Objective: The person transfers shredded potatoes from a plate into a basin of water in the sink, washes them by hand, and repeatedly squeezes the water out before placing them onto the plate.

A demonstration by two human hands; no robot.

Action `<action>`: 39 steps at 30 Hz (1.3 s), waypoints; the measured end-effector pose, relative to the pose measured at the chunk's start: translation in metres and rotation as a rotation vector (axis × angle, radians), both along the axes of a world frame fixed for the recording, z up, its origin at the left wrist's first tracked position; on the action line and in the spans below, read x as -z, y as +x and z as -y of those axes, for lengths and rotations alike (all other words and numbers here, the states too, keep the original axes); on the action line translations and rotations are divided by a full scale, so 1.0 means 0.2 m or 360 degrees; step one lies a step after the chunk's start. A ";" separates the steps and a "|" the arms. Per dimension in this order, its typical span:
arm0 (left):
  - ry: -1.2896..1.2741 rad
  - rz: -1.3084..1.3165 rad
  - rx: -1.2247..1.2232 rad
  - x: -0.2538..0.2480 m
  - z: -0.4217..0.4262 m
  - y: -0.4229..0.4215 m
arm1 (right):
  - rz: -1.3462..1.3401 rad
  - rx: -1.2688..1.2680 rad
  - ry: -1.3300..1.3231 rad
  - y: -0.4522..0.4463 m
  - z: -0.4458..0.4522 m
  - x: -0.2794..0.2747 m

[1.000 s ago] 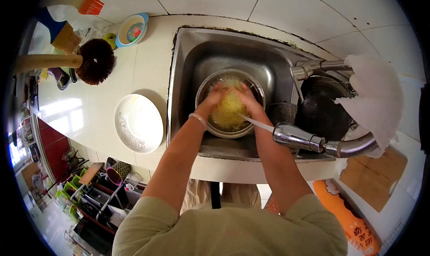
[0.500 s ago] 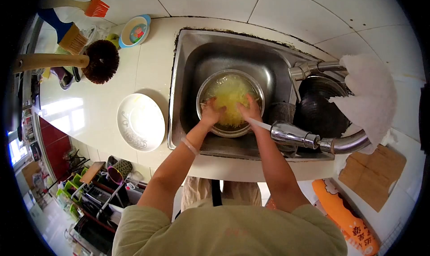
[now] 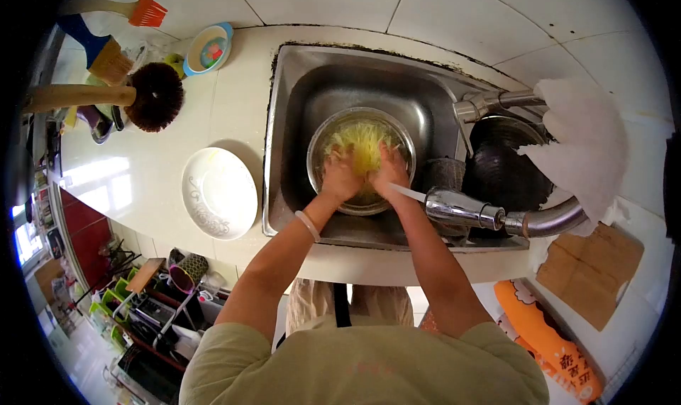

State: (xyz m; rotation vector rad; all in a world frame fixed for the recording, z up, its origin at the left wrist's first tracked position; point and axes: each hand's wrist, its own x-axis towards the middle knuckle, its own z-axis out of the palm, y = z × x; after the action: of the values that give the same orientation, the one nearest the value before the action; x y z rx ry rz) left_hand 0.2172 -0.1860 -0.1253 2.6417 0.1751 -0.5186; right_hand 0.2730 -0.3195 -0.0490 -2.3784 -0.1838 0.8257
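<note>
Yellow shreds [image 3: 363,144] lie in water in a round metal bowl [image 3: 318,135], which stands in the steel sink [image 3: 284,121]. My left hand [image 3: 342,174], with a light bangle on its wrist, is in the bowl at the left of the shreds, its fingers apart and partly under water. At the right side my right hand [image 3: 389,169] touches the shreds, fingers spread and partly submerged. From the chrome faucet [image 3: 461,210] a stream of water runs onto or beside my right hand.
Left of the sink sits a white plate [image 3: 219,193]. Farther back are a blue-rimmed bowl [image 3: 208,50], a round brush [image 3: 154,96] and two pastry brushes. A dark pan [image 3: 500,167] is at the right, near a white cloth [image 3: 585,150] and a brown board [image 3: 590,274].
Both hands were raised with the shreds, then came down apart at the bowl's near side. Now they have moved forward and closer together among the shreds.
</note>
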 end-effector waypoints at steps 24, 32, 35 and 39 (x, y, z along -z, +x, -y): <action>-0.0848 -0.0173 -0.0122 -0.30 0.25 0.11 | 0.0523 0.0457 0.0235 -0.06 0.22 0.05; -0.1750 -0.0610 -0.1531 -0.12 0.25 0.10 | -0.0229 0.0579 0.0312 -0.13 0.19 0.19; -0.1447 -0.0510 -0.1178 -0.27 0.20 0.08 | -0.0180 0.0094 -0.0388 -0.13 0.14 0.04; -0.0424 -0.0134 -0.0429 -0.34 0.10 0.00 | -0.0223 0.0229 -0.0462 -0.14 0.19 0.13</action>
State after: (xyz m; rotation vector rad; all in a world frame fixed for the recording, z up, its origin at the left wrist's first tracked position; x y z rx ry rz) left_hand 0.2166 -0.2061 -0.0582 2.2937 0.4484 -0.5221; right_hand 0.2457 -0.3580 -0.0751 -2.5507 0.1737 1.0015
